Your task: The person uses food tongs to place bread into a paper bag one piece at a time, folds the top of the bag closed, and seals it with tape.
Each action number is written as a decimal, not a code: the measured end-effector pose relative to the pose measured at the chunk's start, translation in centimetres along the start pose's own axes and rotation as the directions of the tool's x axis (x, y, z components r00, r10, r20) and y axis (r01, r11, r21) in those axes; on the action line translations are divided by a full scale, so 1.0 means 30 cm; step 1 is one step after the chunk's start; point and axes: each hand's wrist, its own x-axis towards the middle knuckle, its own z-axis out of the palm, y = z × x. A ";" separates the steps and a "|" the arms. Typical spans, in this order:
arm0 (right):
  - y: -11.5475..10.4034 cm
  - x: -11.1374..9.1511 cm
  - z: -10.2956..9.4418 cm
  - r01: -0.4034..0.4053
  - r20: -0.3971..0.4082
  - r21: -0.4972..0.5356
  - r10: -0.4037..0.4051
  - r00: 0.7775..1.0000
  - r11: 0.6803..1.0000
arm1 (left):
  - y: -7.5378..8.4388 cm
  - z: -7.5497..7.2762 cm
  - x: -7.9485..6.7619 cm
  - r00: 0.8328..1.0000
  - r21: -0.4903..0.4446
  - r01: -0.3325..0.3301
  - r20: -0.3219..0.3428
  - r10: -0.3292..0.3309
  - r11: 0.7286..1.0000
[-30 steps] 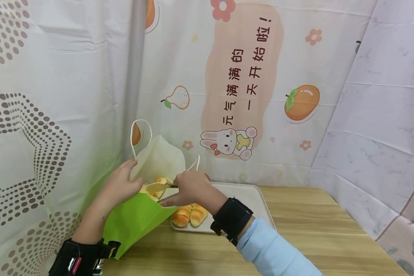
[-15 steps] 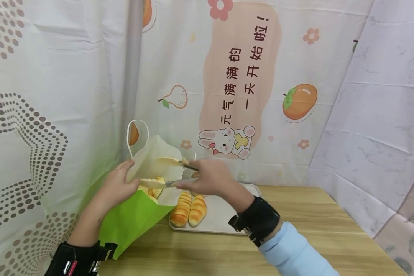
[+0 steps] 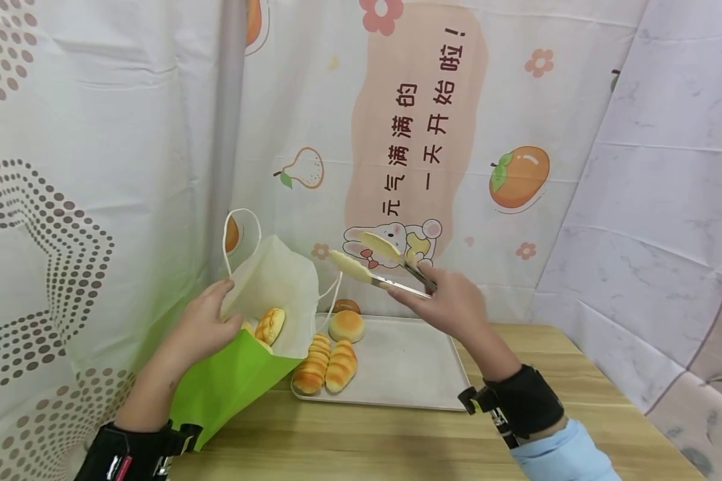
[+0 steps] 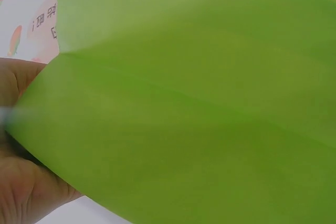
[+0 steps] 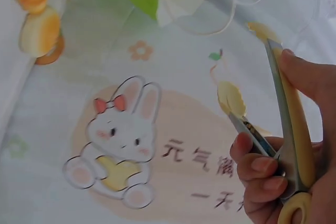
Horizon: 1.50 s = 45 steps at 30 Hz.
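Note:
My left hand [image 3: 201, 324] grips the rim of a green paper bag [image 3: 234, 384], which leans with its pale inside and white cord handles showing. In the left wrist view the bag's green side [image 4: 199, 108] fills most of the picture, its edge between thumb and fingers. Inside the bag mouth lies a scored bread roll [image 3: 271, 325], with more bread partly hidden beside it. My right hand [image 3: 457, 307] holds yellow-tipped metal tongs [image 3: 351, 266] above the tray. The tongs' tips are spread with nothing between them, as the tongs [image 5: 287, 124] show in the right wrist view.
A beige tray [image 3: 415, 361] lies on the wooden table [image 3: 349, 441] right of the bag. On its left side are two ridged rolls [image 3: 341, 366] and a round bun [image 3: 346, 325]. Printed curtains [image 3: 313, 80] hang behind and at both sides.
My right hand has drawn the tongs out of the bag mouth, up and to the right over the tray. The tongs have spread apart and the bread stays in the bag. My left hand keeps its place.

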 end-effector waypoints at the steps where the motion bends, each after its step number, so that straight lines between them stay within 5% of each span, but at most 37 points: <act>1: 0.025 -0.009 0.007 -0.019 0.001 0.003 0.019 1.000 1.000 | 0.000 -0.001 -0.002 1.000 -0.001 -0.003 0.001 0.003 1.000; 7: 0.176 -0.083 0.075 -0.100 0.032 0.012 0.100 0.995 0.995 | 0.000 -0.003 -0.007 1.000 -0.008 0.001 0.012 -0.001 1.000; 11: 0.229 -0.143 0.158 -0.150 0.121 -0.048 0.154 0.981 0.988 | -0.003 0.000 -0.009 1.000 -0.010 0.005 0.009 -0.005 1.000; 17: 0.197 -0.234 0.304 -0.072 0.220 -0.150 0.105 0.970 0.986 | -0.001 0.001 -0.010 1.000 0.007 -0.002 -0.001 0.002 1.000; 23: 0.130 -0.288 0.379 0.003 0.239 -0.105 0.022 0.971 0.994 | 0.007 0.001 -0.010 1.000 0.004 -0.002 0.004 0.002 1.000; 29: 0.118 -0.309 0.392 0.015 0.262 -0.139 0.022 0.965 0.990 | 0.003 0.002 -0.011 1.000 -0.004 0.000 -0.006 0.000 1.000; 39: 0.218 -0.322 0.307 -0.107 0.293 -0.183 0.158 0.943 0.977 | -0.012 -0.010 -0.018 1.000 -0.010 0.019 -0.009 -0.019 1.000; 45: 0.227 -0.338 0.283 -0.128 0.261 -0.169 0.170 0.950 0.977 | -0.017 -0.011 -0.012 1.000 -0.002 0.015 -0.023 -0.015 1.000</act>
